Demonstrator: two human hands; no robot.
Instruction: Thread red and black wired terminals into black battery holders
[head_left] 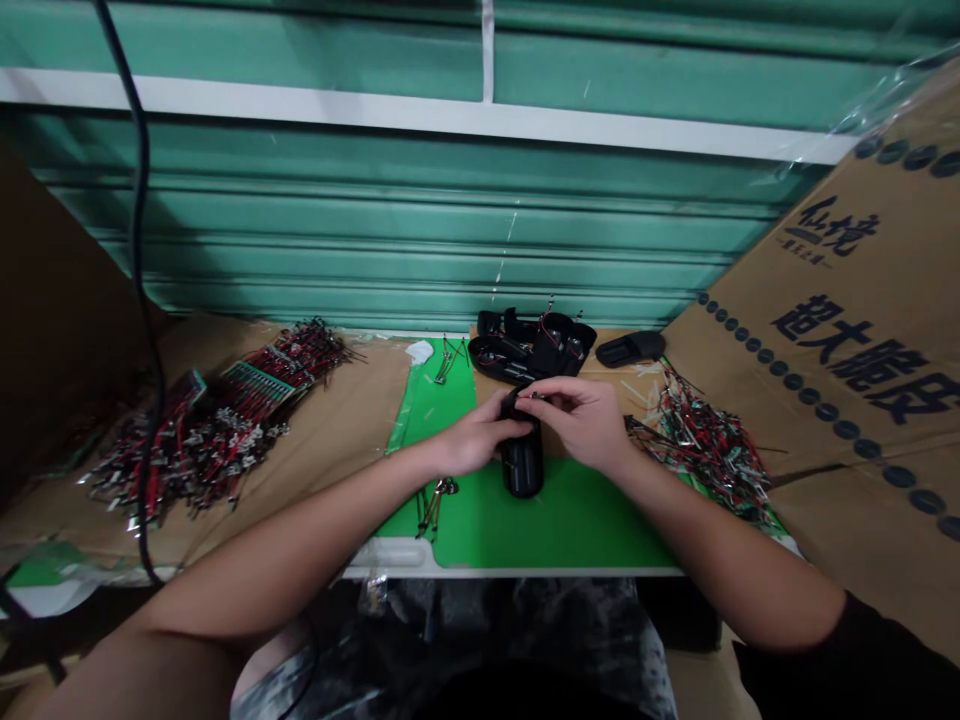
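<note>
A black elongated plastic housing (523,465) stands out against the green tabletop in the middle of the view. My left hand (480,435) is closed around its upper left side, thumb across it. From the right, my right hand (581,420) pinches at the housing's top end; a small part, perhaps a wired piece, shows at the fingertips, too small to name. Just beyond my hands lies a cluster of similar black housings (532,350) with wired parts in them. Another black housing (630,348) lies apart to the right.
Red and black wired parts (240,430) are heaped on cardboard at left, and another heap (712,450) sits at right. A few loose wired pieces (433,505) lie near the front edge. A cable (142,250) hangs at left; a tall carton (862,330) walls the right side.
</note>
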